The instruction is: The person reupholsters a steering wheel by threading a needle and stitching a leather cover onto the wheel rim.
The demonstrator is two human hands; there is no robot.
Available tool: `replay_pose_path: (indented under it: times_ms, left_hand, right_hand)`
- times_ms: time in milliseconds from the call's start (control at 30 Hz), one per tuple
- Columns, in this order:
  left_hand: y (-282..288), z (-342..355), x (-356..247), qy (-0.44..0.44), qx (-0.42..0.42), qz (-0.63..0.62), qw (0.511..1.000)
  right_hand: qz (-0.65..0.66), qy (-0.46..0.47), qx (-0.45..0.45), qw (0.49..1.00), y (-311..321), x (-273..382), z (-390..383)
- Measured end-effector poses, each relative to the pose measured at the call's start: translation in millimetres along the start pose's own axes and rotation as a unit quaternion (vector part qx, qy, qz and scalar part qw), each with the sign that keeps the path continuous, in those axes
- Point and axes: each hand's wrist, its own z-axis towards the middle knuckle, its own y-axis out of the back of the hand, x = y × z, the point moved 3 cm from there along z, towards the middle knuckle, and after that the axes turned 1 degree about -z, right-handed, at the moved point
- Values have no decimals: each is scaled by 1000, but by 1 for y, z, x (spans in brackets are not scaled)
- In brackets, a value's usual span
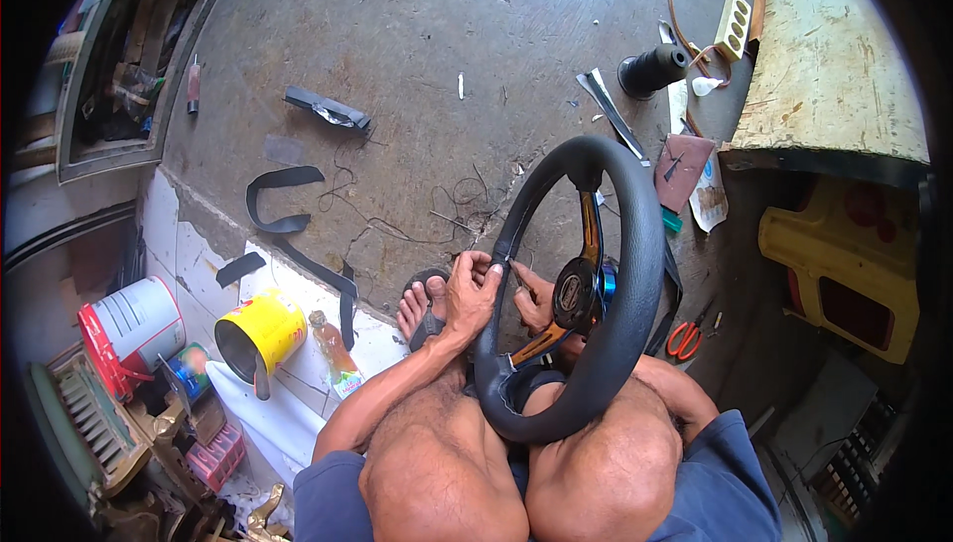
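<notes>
A steering wheel (647, 244) with a black leather-like cover stands tilted between my knees. Light stitches run along the inner side of its rim at the lower left. My left hand (472, 294) grips the rim's left side, thumb and fingertips pressed at a seam in the cover. Through the wheel's opening reaches my right hand (536, 302), its index fingertip against the inner side of the rim at that same spot. Those right fingers are bent together, and anything small between them cannot be made out. The hub and a spoke partly hide the right wrist.
Orange-handled scissors (685, 339) lie on the floor at the right. Beyond the wheel stand a black thread spool (652, 71) and a power strip (733, 26). Black strips (283, 180) and loose thread (397, 224) lie ahead. A yellow can (263, 329) and a paint bucket (134, 329) are at left.
</notes>
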Motion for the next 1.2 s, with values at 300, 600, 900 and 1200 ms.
replay_pose_path:
  times_ms: [300,600,900,1200]
  left_hand:
    - [-1,0,2,-4,3,-3,1000]
    - [0,0,4,14,7,-16,1000]
    - [3,2,12,8,20,-12,1000]
    - [2,2,-34,-137,17,121,983]
  right_hand:
    - [-5,-42,14,999,7,22,-3]
    - [-5,-30,-19,999,-4,-12,6]
    - [-49,41,-47,997,9,2,14]
    - [70,2,-31,997,-5,-42,9]
